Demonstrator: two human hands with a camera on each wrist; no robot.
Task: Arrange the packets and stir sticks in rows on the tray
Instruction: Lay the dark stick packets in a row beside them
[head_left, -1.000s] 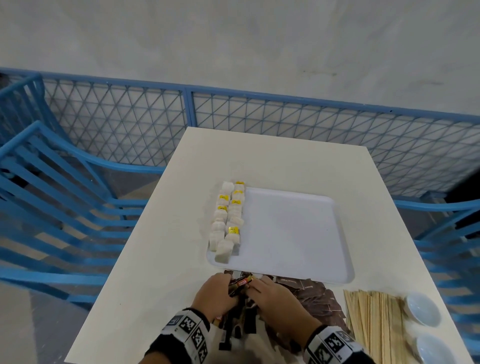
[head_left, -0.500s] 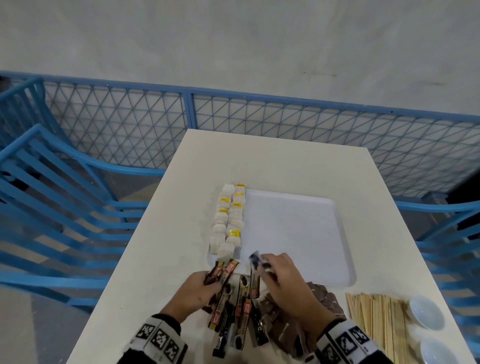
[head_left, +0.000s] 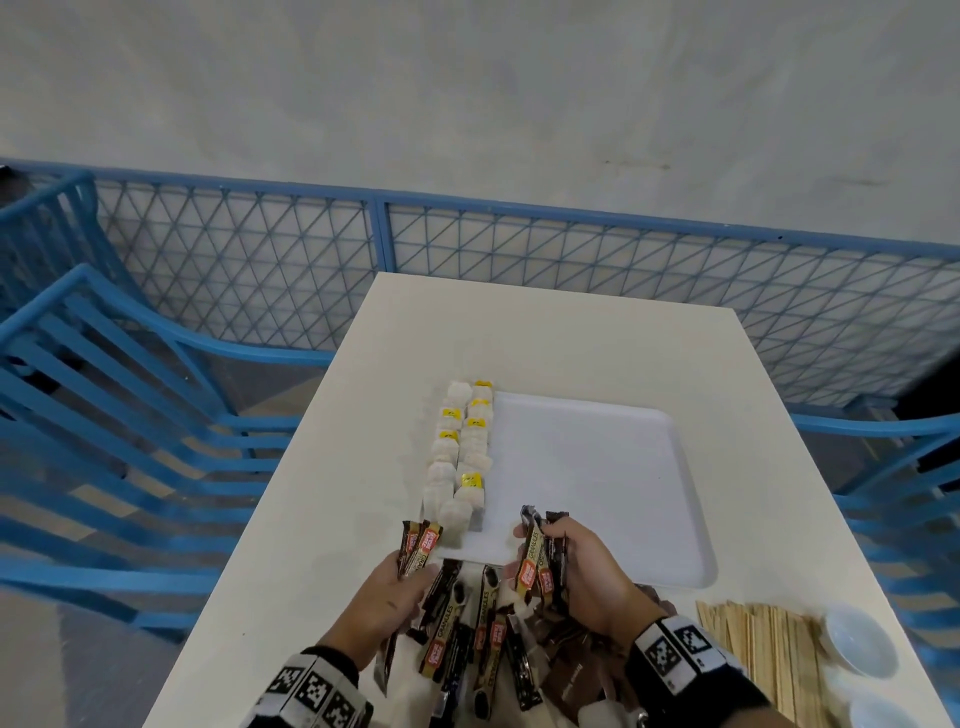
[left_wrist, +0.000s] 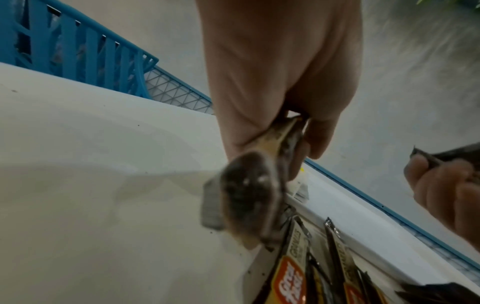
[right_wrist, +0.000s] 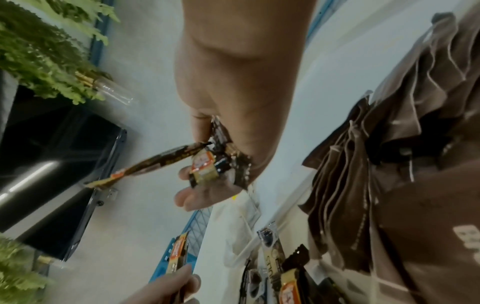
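A white tray (head_left: 597, 467) lies mid-table, with two rows of white packets (head_left: 460, 457) along its left edge. My left hand (head_left: 395, 587) grips two black-and-gold stick packets (head_left: 418, 540) just left of the tray's near corner; they show blurred in the left wrist view as stick packets (left_wrist: 249, 191). My right hand (head_left: 571, 561) holds a few stick packets (head_left: 540, 551) upright over the tray's near edge, seen again as stick packets (right_wrist: 207, 164). More stick packets (head_left: 467, 639) lie loose between my wrists. Wooden stir sticks (head_left: 769, 654) lie at the near right.
Brown flat sachets (head_left: 576, 670) are piled under my right wrist. Two small white bowls (head_left: 857, 644) stand at the table's near right corner. Blue chairs (head_left: 104, 415) and a mesh fence (head_left: 467, 249) surround the table.
Both hands have lifted from the packet pile and parted, each now holding stick packets. The right hand has risen to the tray's near edge, the left has moved left.
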